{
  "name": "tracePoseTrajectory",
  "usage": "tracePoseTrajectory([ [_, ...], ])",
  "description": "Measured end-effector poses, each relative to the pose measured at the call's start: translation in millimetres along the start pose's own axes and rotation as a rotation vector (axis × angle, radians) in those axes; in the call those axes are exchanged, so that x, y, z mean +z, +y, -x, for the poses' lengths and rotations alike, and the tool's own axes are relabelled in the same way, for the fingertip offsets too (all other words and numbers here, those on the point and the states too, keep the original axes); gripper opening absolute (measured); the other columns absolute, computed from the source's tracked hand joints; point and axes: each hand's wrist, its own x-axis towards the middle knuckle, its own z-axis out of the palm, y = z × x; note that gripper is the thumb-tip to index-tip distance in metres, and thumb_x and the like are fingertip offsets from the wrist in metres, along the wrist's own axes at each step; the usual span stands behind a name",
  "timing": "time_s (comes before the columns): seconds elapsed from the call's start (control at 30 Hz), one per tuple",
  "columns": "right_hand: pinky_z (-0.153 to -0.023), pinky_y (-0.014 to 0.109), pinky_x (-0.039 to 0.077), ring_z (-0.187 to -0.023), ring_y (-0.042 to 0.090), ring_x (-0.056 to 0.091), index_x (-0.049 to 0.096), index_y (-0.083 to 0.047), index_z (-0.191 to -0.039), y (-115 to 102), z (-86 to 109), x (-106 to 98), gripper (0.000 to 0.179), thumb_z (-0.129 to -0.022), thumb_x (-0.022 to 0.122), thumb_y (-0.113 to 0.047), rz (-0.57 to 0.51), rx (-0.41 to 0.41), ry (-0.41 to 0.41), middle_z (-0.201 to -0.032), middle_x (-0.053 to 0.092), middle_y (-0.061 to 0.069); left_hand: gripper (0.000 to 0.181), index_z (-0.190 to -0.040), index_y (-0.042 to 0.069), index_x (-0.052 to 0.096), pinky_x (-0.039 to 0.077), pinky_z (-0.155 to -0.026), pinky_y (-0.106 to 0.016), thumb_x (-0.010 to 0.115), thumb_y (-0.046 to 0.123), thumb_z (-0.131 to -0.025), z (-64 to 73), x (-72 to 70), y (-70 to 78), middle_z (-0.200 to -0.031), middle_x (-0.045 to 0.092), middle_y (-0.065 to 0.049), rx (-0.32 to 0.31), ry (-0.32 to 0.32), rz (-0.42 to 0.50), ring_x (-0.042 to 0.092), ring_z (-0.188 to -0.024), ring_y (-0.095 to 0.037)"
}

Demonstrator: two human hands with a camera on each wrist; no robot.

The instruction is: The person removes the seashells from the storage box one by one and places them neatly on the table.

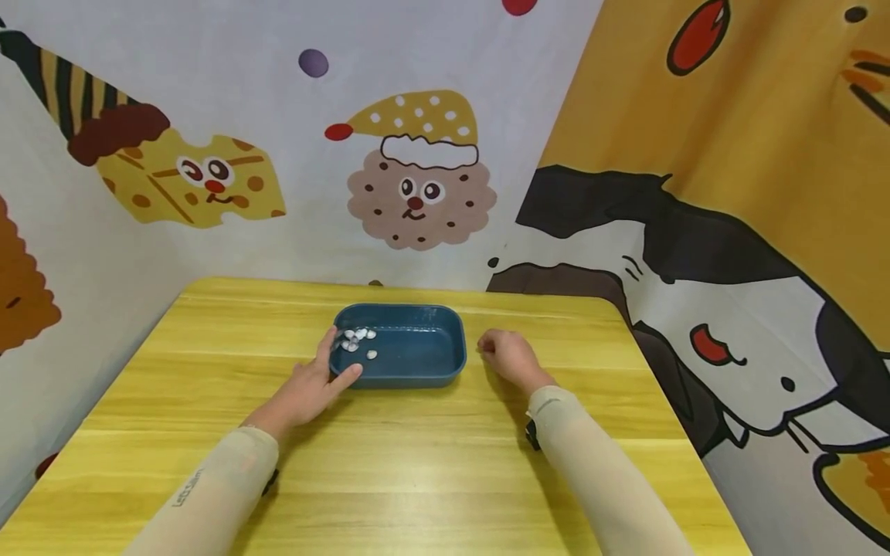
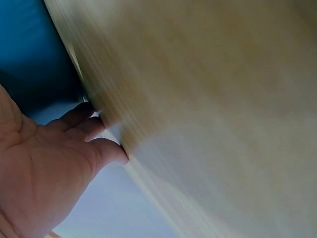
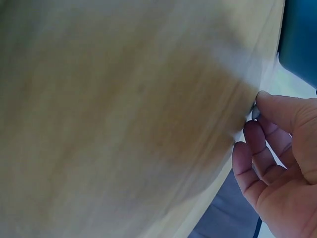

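Note:
A dark blue rectangular tray (image 1: pixel 417 369) stands on the table, with several small whitish pebble-like pieces (image 1: pixel 371 354) in its left part. My left hand (image 1: pixel 310 390) rests against the tray's left end, its fingers extended along the side and its thumb at the near left corner. In the left wrist view, that hand's fingertips (image 2: pixel 101 141) reach down beside the blue tray wall. Right of the tray, apart from it, my right hand (image 1: pixel 511 357) is low over the table. Its thumb and forefinger pinch a small greyish piece (image 3: pixel 255 113), mostly hidden by the fingertips.
The yellow wood-grain table (image 1: pixel 389 479) extends around the tray, its far edge close to a cartoon-printed cloth backdrop (image 1: pixel 278 116). More printed cloth (image 1: pixel 751 324) hangs along the right side.

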Motion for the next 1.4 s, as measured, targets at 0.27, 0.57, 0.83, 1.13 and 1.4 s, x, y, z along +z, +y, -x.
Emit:
tracePoseTrajectory([
  [0.27,-0.092,0.043,0.063,-0.100,0.024,0.076,0.079,-0.010,-0.105,-3.4,1.8,-1.4,0.009,-0.097,0.078,-0.007,0.000,-0.002,-0.017,-0.105,0.081,0.006,0.104,-0.169,0.020,-0.025,0.003,-0.125,-0.080,0.034,0.077,-0.105,0.5,0.2,1.2,-0.173,0.021,-0.033,0.012,0.005,0.003,0.039,-0.150,-0.059],
  [0.57,-0.090,0.043,0.062,-0.097,0.023,0.075,0.078,-0.011,-0.107,-1.3,0.2,-0.3,0.008,-0.099,0.078,-0.014,-0.040,0.018,-0.006,-0.104,0.080,0.005,0.105,-0.169,0.019,-0.024,0.004,-0.126,-0.079,0.035,0.078,-0.105,1.6,-0.3,0.4,-0.172,0.023,-0.034,0.014,0.003,-0.006,0.042,-0.148,-0.061],
  [0.83,-0.084,0.044,0.062,-0.091,0.021,0.073,0.076,-0.011,-0.112,-5.8,-0.6,-6.9,0.013,-0.105,0.069,-0.020,-0.122,0.125,0.101,-0.104,0.077,0.005,0.104,-0.169,0.019,-0.024,0.003,-0.126,-0.079,0.036,0.076,-0.106,2.3,-1.6,1.9,-0.172,0.022,-0.033,0.015,0.001,0.006,0.042,-0.148,-0.059],
  [1.13,-0.092,0.044,0.063,-0.109,0.028,0.072,0.075,-0.010,-0.124,-74.1,-7.2,-22.8,0.024,-0.106,0.070,-0.025,-0.124,-0.019,0.122,-0.125,0.073,0.010,0.104,-0.170,0.017,-0.023,0.004,-0.125,-0.080,0.036,0.075,-0.106,2.2,-5.0,4.9,-0.171,0.024,-0.035,0.020,0.006,0.000,0.046,-0.144,-0.062],
  [1.4,-0.101,0.047,0.058,-0.123,0.030,0.066,0.069,-0.009,-0.137,-112.5,-13.8,2.0,0.036,-0.107,0.068,-0.030,-0.141,-0.118,-0.041,-0.141,0.065,0.010,0.104,-0.170,0.016,-0.022,0.004,-0.126,-0.080,0.036,0.074,-0.107,1.7,-1.8,4.0,-0.170,0.025,-0.035,0.024,0.003,-0.004,0.049,-0.143,-0.061],
])
